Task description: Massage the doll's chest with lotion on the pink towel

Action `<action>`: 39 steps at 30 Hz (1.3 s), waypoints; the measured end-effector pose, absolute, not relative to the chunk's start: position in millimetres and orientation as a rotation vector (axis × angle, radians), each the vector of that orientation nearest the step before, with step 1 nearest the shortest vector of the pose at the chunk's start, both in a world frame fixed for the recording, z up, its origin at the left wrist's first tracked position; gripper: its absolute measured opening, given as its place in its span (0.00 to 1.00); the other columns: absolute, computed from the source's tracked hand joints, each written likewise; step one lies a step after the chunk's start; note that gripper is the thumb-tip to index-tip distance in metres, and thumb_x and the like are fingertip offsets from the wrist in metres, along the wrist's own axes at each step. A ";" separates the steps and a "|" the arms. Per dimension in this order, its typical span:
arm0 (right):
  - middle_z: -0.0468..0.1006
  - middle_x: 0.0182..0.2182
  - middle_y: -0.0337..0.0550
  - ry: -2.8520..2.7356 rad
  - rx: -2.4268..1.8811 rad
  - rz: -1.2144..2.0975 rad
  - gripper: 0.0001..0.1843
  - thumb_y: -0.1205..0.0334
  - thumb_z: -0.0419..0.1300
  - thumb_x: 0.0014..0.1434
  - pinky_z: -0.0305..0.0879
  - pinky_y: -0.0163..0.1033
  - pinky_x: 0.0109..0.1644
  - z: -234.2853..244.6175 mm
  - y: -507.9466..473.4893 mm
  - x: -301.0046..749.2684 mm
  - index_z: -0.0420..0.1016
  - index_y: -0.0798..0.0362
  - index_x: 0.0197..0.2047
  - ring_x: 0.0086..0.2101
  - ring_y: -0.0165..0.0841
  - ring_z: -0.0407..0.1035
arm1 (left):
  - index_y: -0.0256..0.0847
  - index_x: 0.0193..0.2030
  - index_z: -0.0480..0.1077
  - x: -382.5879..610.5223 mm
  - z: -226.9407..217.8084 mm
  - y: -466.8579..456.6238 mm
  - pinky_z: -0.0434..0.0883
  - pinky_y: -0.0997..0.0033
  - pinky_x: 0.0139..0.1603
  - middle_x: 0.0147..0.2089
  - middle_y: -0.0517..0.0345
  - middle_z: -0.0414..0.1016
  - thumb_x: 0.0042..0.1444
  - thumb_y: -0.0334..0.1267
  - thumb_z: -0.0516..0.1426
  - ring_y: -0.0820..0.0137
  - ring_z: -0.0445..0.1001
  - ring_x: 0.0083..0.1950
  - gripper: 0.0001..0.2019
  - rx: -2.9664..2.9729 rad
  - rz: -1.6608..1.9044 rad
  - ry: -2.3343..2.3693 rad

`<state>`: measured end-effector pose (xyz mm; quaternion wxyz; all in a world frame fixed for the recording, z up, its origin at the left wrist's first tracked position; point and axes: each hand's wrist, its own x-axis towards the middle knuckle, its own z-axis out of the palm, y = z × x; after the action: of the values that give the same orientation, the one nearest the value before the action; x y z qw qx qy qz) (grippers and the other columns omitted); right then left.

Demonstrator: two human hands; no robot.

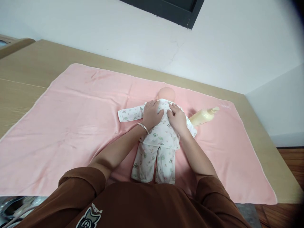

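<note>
Baby doll lying flat near the middle of a pink blanket spread over the wooden bench, bald head away from the body, legs toward it, long axis running straight outward. Left hand pressed flat on the doll's chest, fingers spread, clamping nothing; right hand flat just beside it, likewise loose and unclenched, both touching the printed cotton suit. Neither hand nearer; doll directly under both. Soft, limp cloth, smooth plastic head. Cream feeding bottle on its side just right of the doll, teat pointing away. Silver bangle on the left wrist.
</note>
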<state>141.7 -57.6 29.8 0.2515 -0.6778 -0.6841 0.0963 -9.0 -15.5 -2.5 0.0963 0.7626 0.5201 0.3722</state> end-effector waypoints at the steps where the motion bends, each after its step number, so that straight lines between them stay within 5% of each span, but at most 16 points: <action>1: 0.64 0.68 0.51 -1.888 -1.850 0.249 0.28 0.57 0.48 0.67 0.51 0.59 0.72 28.3 -53.6 143.0 0.67 0.54 0.68 0.69 0.45 0.56 | 0.38 0.57 0.72 -9.4 -2.5 -14.8 0.65 0.50 0.66 0.59 0.45 0.76 0.59 0.38 0.56 0.54 0.71 0.62 0.20 2.279 1.093 1.519; 6: 0.58 0.70 0.58 -2.007 -1.869 0.160 0.31 0.59 0.46 0.69 0.47 0.63 0.72 27.6 -53.4 131.6 0.59 0.61 0.71 0.70 0.50 0.51 | 0.40 0.55 0.74 -11.5 -1.8 -14.1 0.65 0.51 0.69 0.59 0.49 0.77 0.62 0.35 0.52 0.61 0.73 0.63 0.17 2.330 1.142 1.325; 13: 0.67 0.67 0.46 -2.006 -1.852 0.086 0.26 0.60 0.47 0.69 0.57 0.55 0.71 39.1 -80.5 116.7 0.69 0.55 0.67 0.68 0.47 0.57 | 0.41 0.44 0.78 -11.5 -5.3 -19.4 0.72 0.53 0.62 0.49 0.50 0.83 0.63 0.38 0.55 0.62 0.78 0.55 0.11 2.257 1.322 1.365; 18: 0.69 0.66 0.46 -1.894 -1.847 0.208 0.26 0.58 0.49 0.68 0.57 0.53 0.71 33.4 -68.7 131.1 0.71 0.52 0.65 0.68 0.44 0.58 | 0.40 0.47 0.77 -10.6 -4.9 -18.9 0.71 0.54 0.64 0.51 0.50 0.82 0.61 0.36 0.54 0.61 0.76 0.57 0.12 2.257 1.301 1.386; 24: 0.56 0.72 0.54 -1.906 -1.846 0.253 0.32 0.55 0.48 0.67 0.46 0.65 0.72 24.4 -53.8 144.0 0.58 0.55 0.72 0.72 0.51 0.46 | 0.34 0.57 0.72 -8.6 -8.6 -12.2 0.62 0.48 0.71 0.62 0.43 0.75 0.61 0.39 0.55 0.54 0.68 0.67 0.20 2.187 1.146 1.491; 29: 0.31 0.76 0.56 -1.841 -1.763 -0.050 0.42 0.52 0.51 0.65 0.37 0.74 0.70 30.1 -70.2 130.3 0.38 0.56 0.76 0.73 0.54 0.20 | 0.36 0.58 0.72 -11.1 -14.5 -10.4 0.62 0.48 0.72 0.63 0.45 0.74 0.70 0.44 0.42 0.57 0.66 0.69 0.24 2.133 1.227 1.402; 34: 0.44 0.75 0.59 -2.073 -1.776 0.127 0.32 0.54 0.48 0.68 0.37 0.70 0.72 26.5 -75.0 118.5 0.55 0.57 0.72 0.73 0.55 0.33 | 0.33 0.59 0.71 -13.3 -15.3 -12.7 0.62 0.48 0.71 0.62 0.42 0.74 0.72 0.51 0.31 0.57 0.66 0.69 0.35 2.077 1.333 1.334; 39: 0.46 0.74 0.58 -1.988 -1.741 0.080 0.33 0.56 0.50 0.67 0.39 0.68 0.72 23.3 -70.9 121.7 0.55 0.57 0.72 0.73 0.50 0.35 | 0.33 0.58 0.72 -12.8 -14.4 -12.6 0.62 0.46 0.71 0.62 0.40 0.75 0.71 0.54 0.31 0.56 0.66 0.69 0.36 2.055 1.325 1.325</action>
<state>121.7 -70.9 23.3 0.2465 -0.6383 -0.7286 0.0294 -12.8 -12.6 -14.4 0.1792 0.7269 0.4687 0.4688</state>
